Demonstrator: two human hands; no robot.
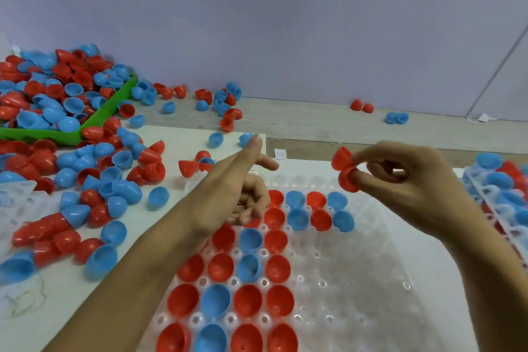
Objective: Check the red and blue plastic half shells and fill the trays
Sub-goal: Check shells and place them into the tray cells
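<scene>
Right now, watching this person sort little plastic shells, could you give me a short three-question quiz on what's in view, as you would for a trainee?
1. True or false: the right hand pinches two red plastic half shells.
2. Which side of the clear plastic dimpled tray has unfilled pockets: the person's left or right?
3. The green plastic bin heaped with shells sits: A) far left, B) far right, C) under the tray.

Key:
1. True; both shells are red and held at the fingertips above the tray.
2. The right; the filled pockets are on the left.
3. A. The left hand holds nothing, with one finger extended.
</scene>
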